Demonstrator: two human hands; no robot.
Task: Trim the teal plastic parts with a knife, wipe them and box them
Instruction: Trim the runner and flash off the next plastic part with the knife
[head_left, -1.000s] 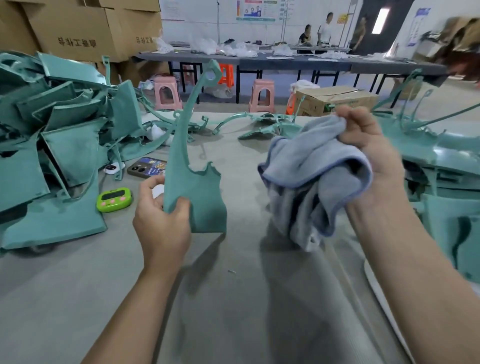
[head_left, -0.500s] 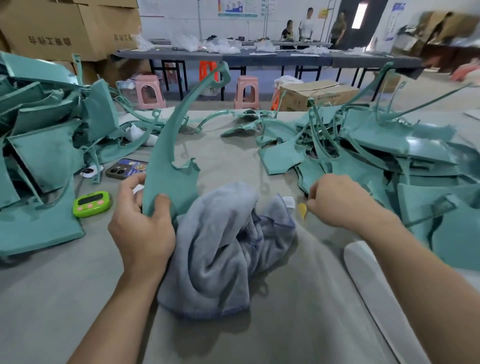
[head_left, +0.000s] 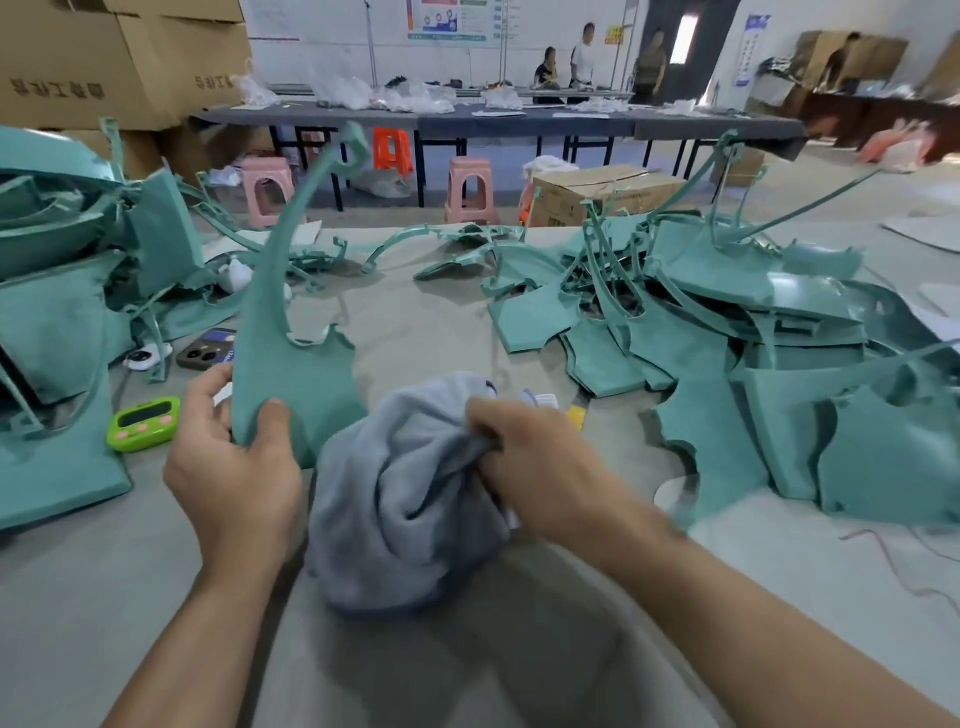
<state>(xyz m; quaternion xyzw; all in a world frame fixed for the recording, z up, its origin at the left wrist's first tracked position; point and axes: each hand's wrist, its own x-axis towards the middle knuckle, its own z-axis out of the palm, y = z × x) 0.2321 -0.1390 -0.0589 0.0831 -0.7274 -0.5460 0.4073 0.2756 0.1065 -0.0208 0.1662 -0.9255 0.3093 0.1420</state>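
My left hand grips the lower edge of a teal plastic part, held upright, its long curved arm rising toward the back. A grey-blue cloth lies bunched on the table just right of that part. My right hand pinches a fold of the cloth at its right side. A small yellow object, perhaps the knife, peeks out behind my right hand; I cannot tell what it is.
Teal parts are heaped at the left and at the right. A green timer, a phone and a small white device lie left of my left hand. Cardboard boxes and stools stand beyond the table's far edge.
My right hand brought the cloth down from the air onto the table, reached right toward the yellow object, then came back and took hold of the cloth. The left hand kept its part.
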